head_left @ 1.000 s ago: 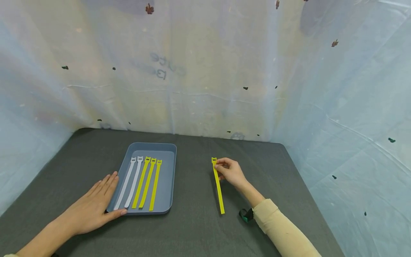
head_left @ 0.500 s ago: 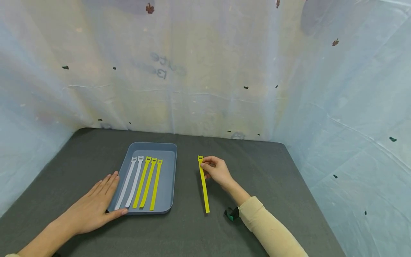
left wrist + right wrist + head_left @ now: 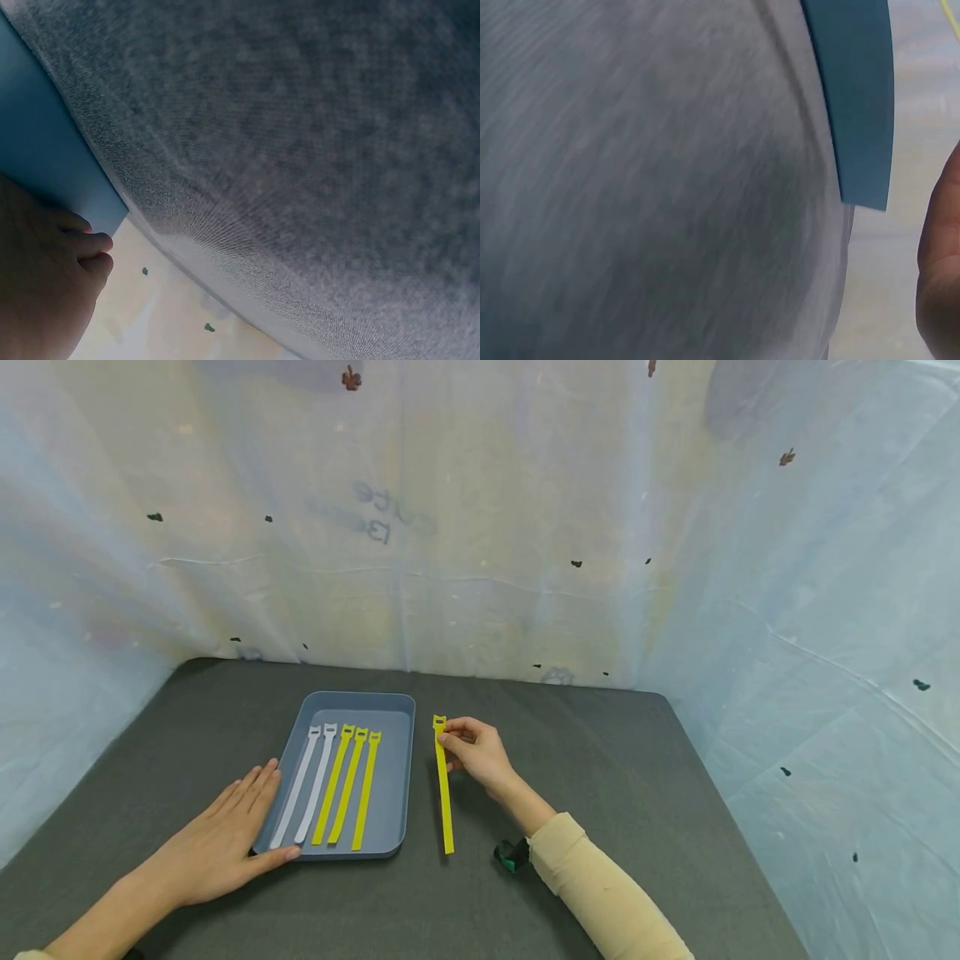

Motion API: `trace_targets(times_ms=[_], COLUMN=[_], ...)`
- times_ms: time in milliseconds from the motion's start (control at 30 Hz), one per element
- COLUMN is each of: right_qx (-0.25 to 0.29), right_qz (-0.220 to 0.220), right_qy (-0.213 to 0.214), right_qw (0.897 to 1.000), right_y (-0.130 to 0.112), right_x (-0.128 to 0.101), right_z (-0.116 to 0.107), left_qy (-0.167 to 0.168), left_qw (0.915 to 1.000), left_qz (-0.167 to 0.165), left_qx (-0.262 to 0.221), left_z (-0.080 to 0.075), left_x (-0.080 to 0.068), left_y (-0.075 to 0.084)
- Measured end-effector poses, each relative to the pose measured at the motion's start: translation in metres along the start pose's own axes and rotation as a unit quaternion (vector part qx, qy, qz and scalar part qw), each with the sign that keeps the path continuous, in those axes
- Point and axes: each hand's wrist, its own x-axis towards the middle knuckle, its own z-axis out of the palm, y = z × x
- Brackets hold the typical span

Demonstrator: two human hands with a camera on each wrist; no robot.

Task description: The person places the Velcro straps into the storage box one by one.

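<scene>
My right hand pinches the head end of a long yellow strap, which trails toward me just right of a grey-blue tray. The tray holds two white straps on the left and three yellow straps beside them, all laid lengthwise. My left hand lies flat with straight fingers against the tray's near left corner, the thumb along its front rim. In the left wrist view the tray's wall shows beside my left hand; the right wrist view shows the tray's edge.
The dark grey felt tabletop is walled by pale plastic sheeting at the back and both sides. A green-and-black wrist band sits at my right sleeve's cuff.
My right hand has carried the yellow strap leftward across the table, from mid-right to just beside the tray. The left hand and tray have stayed put.
</scene>
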Motion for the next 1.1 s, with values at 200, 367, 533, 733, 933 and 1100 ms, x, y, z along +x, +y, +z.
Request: trace_targets(times_ms=[200, 367, 533, 733, 933, 1100], right_qx=[0.01, 0.025, 0.043, 0.063, 0.065, -0.006], right_qz=[-0.003, -0.004, -0.007, -0.021, -0.027, -0.058], right_qy=[-0.002, -0.002, -0.004, -0.001, -0.001, -0.006], right_qw=[1.0, 1.0, 0.999, 0.998, 0.998, 0.998], right_y=[-0.003, -0.007, -0.009, -0.008, -0.004, 0.002], right_x=[0.003, 0.005, 0.008, 0.012, 0.016, 0.018], right_z=[0.016, 0.027, 0.035, 0.046, 0.052, 0.055], left_qy=[-0.003, 0.003, 0.003, 0.001, 0.002, 0.005], left_qw=[1.0, 1.0, 1.0, 1.0, 1.0, 1.0], left_qz=[0.0, 0.003, -0.001, -0.002, -0.002, -0.001], left_qx=[-0.003, -0.006, -0.006, -0.009, -0.009, -0.009], left_z=[-0.001, -0.001, -0.002, -0.002, -0.002, -0.001], left_x=[0.0, -0.001, -0.001, -0.001, -0.001, -0.002], left_y=[0.001, 0.002, 0.002, 0.003, 0.002, 0.002])
